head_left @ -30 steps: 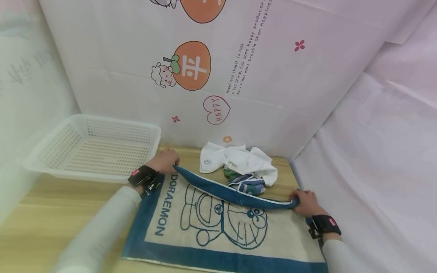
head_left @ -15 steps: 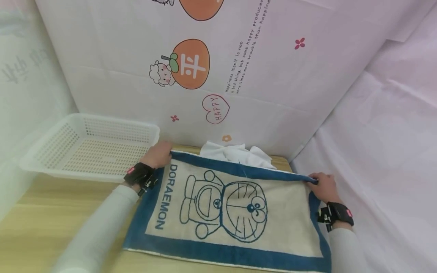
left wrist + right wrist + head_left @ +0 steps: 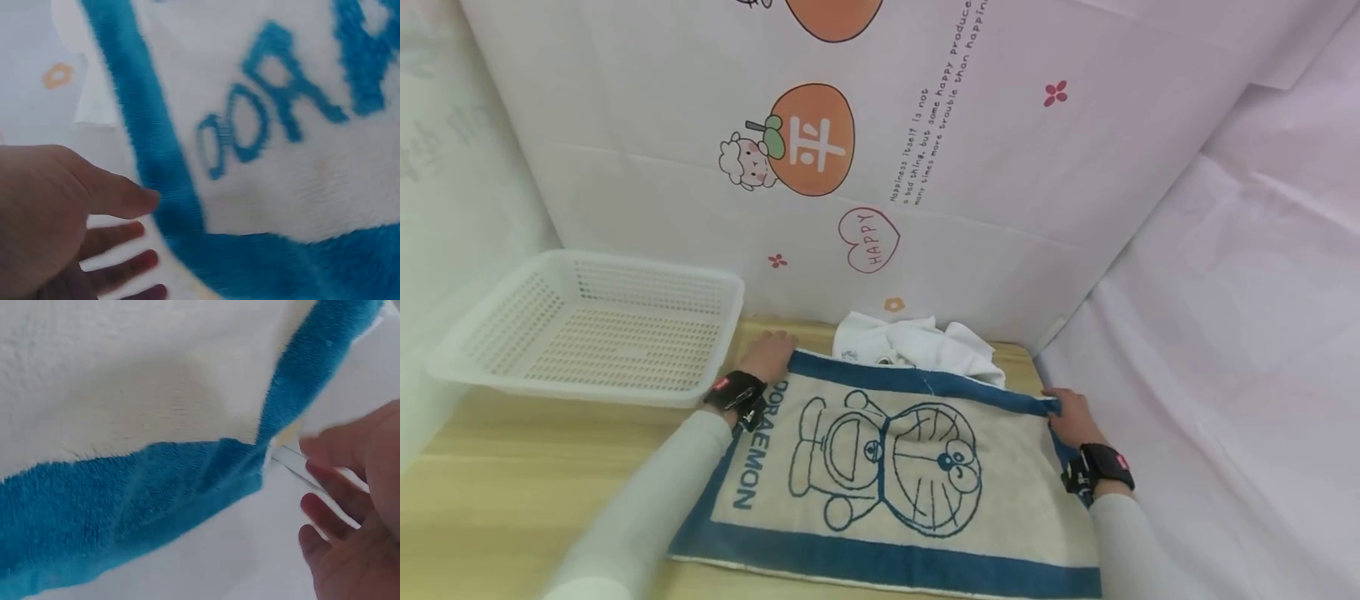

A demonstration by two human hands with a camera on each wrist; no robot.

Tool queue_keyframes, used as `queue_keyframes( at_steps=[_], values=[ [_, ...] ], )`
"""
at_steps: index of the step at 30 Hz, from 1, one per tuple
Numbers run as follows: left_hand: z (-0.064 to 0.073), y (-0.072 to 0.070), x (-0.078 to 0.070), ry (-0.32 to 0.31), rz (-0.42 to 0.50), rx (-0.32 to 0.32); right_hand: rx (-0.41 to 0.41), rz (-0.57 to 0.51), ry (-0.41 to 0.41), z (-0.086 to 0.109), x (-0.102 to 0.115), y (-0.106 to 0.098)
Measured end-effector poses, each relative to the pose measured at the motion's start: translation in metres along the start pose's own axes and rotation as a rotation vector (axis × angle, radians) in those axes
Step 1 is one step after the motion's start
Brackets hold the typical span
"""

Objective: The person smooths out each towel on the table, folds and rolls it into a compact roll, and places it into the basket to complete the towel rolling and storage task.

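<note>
A cream towel (image 3: 1015,467) with a blue border, blue cartoon outline and lettering is spread out in front of me. By its far left corner is my left hand (image 3: 767,358). In the left wrist view the thumb touches or overlaps the blue edge, with the visible fingers spread apart beside it. At the far right corner is my right hand (image 3: 1073,418). The right wrist view shows its thumb and fingers (image 3: 322,515) loosely extended, just beside the towel corner. Behind the towel's far edge lies a crumpled white cloth (image 3: 925,343), partly covered by it.
A white perforated plastic basket (image 3: 733,333) stands at the back left on the wood-patterned table (image 3: 550,467). A printed white sheet (image 3: 962,258) rises behind the table. White fabric (image 3: 1240,358) hangs along the right side.
Both hands drew the towel's far edge up and away over the cloths, then lowered it and came slightly back. The green-and-blue striped cloth is now hidden. The fingers now look loosened.
</note>
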State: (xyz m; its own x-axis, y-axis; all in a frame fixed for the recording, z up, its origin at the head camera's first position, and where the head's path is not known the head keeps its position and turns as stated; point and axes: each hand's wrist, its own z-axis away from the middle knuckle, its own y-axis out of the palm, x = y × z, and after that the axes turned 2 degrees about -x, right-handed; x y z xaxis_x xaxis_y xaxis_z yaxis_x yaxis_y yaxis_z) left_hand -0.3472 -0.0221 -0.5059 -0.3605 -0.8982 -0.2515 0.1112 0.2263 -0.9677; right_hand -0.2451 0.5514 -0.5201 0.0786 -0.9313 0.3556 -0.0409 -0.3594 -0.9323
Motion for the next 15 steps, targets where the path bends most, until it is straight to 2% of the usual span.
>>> queue_keyframes(
  at_steps=[3,7,11,13,15],
  values=[
    [-0.008,0.009,0.007,0.038,0.016,0.033,0.021,-0.020,-0.021,-0.005,0.001,0.011],
    [-0.019,0.015,0.016,0.092,0.051,0.041,0.080,-0.018,-0.028,-0.013,0.005,0.021],
    [-0.028,0.012,0.022,0.094,0.033,0.055,0.089,0.002,-0.020,-0.021,0.001,0.026],
    [-0.030,0.006,0.023,0.083,0.019,0.081,0.080,0.011,-0.012,-0.024,-0.003,0.024],
    [-0.029,-0.001,0.023,0.072,0.006,0.075,0.066,0.009,0.011,-0.025,-0.008,0.020]
  ],
)
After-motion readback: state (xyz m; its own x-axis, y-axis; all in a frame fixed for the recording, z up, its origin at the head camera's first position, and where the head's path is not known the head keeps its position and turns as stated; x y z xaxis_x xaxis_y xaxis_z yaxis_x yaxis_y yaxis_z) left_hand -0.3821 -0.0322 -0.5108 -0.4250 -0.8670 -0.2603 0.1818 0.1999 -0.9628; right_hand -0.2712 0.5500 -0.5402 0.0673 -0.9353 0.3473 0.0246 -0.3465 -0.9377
